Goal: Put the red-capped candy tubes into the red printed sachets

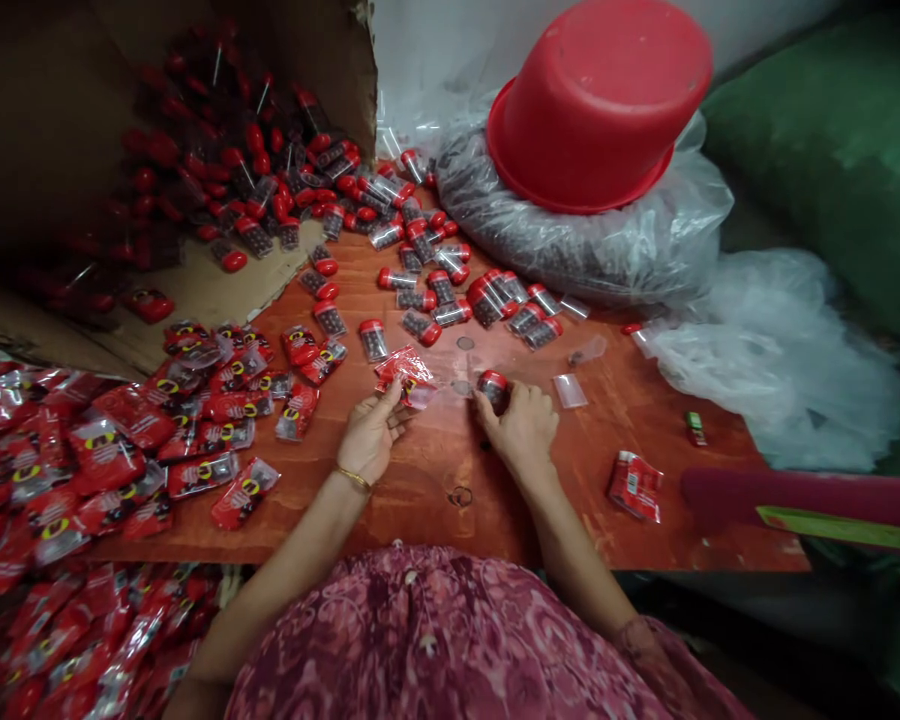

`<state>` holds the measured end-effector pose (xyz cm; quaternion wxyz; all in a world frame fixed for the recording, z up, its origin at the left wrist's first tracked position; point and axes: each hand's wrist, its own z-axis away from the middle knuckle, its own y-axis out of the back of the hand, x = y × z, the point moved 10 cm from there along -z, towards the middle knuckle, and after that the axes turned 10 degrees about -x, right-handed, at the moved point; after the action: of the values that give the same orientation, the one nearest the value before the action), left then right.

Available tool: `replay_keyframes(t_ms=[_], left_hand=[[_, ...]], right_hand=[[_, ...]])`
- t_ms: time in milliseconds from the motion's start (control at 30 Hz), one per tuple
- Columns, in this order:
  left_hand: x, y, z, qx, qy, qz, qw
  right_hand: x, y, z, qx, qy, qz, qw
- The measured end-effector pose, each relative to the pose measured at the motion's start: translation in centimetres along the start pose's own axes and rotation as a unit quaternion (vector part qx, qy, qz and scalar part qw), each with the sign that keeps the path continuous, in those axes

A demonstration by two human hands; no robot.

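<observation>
Over the middle of the reddish table (pixel 420 500), my left hand (pixel 371 435) pinches a red printed plastic sleeve (pixel 406 368) between thumb and fingers. My right hand (pixel 523 428) is closed around a small clear jar with a red lid (pixel 492 388), dark bits showing inside. The sleeve and the jar are apart. A similar red-lidded jar (pixel 373 340) stands just beyond my left hand, and several more lie on their sides farther back. Right of my right hand lies a small clear plastic piece (pixel 570 391).
A cardboard box (pixel 270 290) spills jars at the back left. Sleeved jars (pixel 109 450) pile up at left. An upturned red tub (pixel 607 80) rests on a filled plastic bag (pixel 592 250). At right are clear bags (pixel 780 350) and a flat red sleeve (pixel 636 486).
</observation>
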<state>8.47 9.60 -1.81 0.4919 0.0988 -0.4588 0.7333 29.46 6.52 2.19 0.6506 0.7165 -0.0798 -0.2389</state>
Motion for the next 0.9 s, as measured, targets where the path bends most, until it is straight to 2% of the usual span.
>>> replay_keyframes(t_ms=[200,300,367,467,533,600,700,900], left_hand=[[0.3,0.1,-0.1,-0.008,-0.006,0.008,1.0],[0.3,0.1,-0.1,-0.009,-0.007,0.003,1.0],[0.3,0.2,-0.1,-0.012,-0.012,-0.003,1.0],[0.6,0.0,0.0,-0.019,-0.031,-0.026,0.999],[0.8,-0.3,0.1,-0.032,-0.051,-0.046,0.997],[1.2,-0.6,0.2,-0.051,-0.071,-0.069,0.994],[1.8,-1.1,0.4,-0.081,-0.093,-0.112,0.986],[2.8,-2.1,0.4,-0.138,-0.108,-0.176,0.969]], right_hand=[[-0.2,-0.8,0.2,-0.041,0.016,-0.03,0.999],[-0.5,-1.3,1.0,-0.069,0.07,-0.146,0.984],[-0.9,-0.9,1.7,-0.096,0.105,-0.286,0.948],[-2.4,-0.2,2.8,-0.19,0.122,-0.452,0.863],[-4.3,0.4,3.7,-0.266,0.137,-0.491,0.818],[-5.8,1.0,4.1,-0.31,0.148,-0.502,0.793],[-6.7,0.9,3.9,-0.332,0.137,-0.512,0.781],[-6.1,-0.8,3.3,-0.329,0.092,-0.524,0.78]])
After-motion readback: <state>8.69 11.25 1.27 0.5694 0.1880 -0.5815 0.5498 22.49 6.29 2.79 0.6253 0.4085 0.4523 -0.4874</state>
